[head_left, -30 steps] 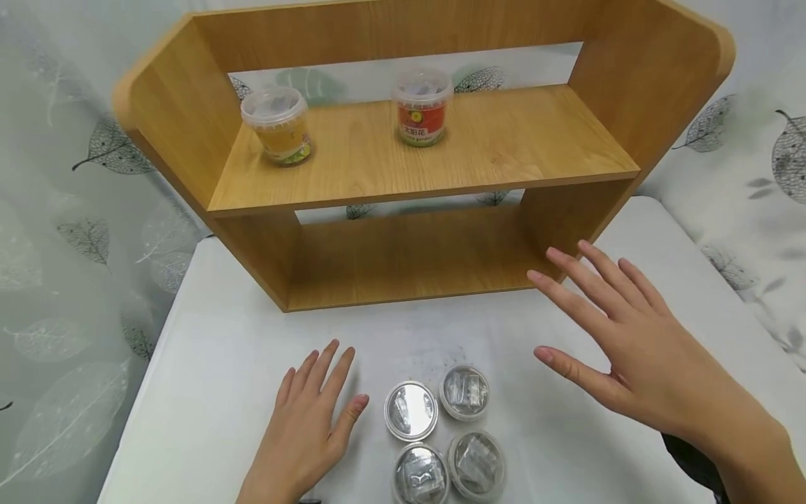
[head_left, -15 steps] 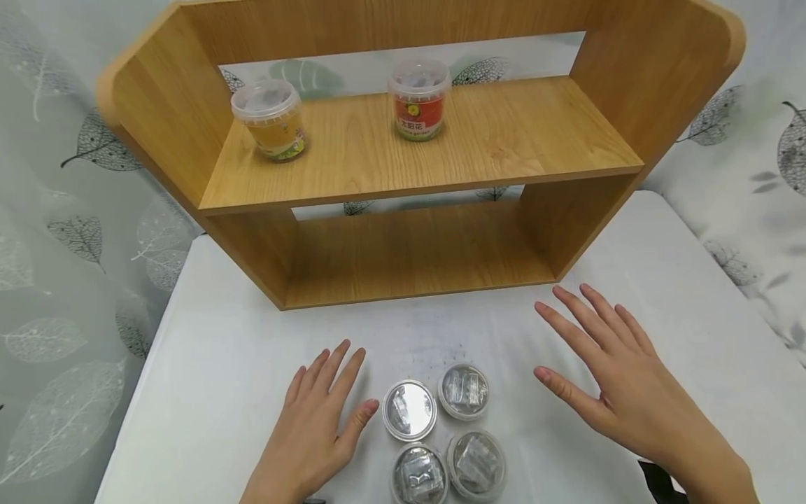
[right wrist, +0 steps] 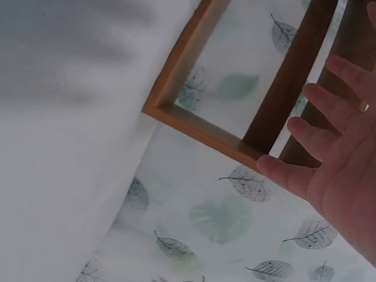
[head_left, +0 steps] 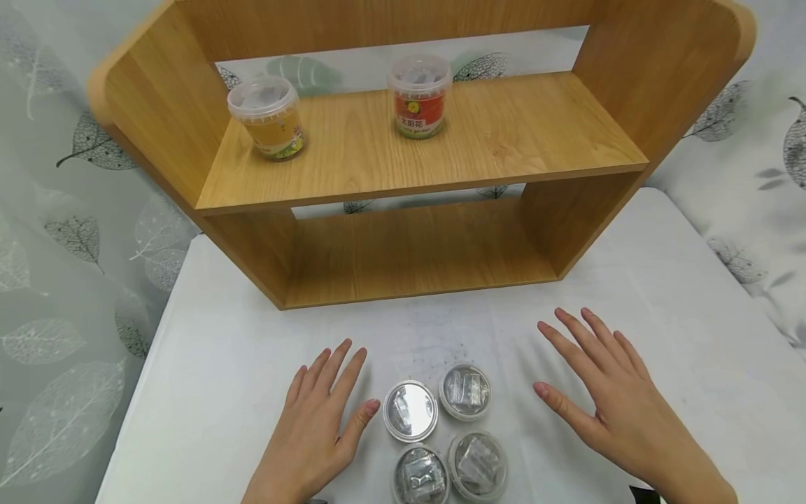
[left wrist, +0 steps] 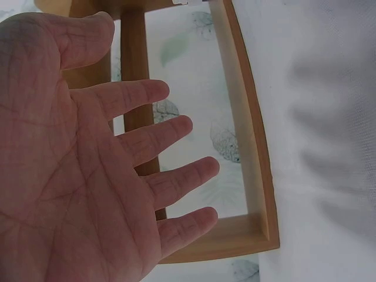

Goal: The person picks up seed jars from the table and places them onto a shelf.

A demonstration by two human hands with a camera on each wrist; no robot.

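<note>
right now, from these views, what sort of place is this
Probably an indoor tabletop setup, though which kind of room I can't tell: there's a white tabletop, a wooden shelf unit standing on it, and a leaf-patterned backdrop around it.

The top of the brown two-tier wooden shelf runs out of the head view. On its upper board, the fine print on the clear plastic tub with a yellow label is too small to read. In front of the shelf, wrapping and glare obscure the contents of the four clear round lidded plastic containers; the bare left hand and bare right hand are cut off past the wrist by the bottom edge
</note>
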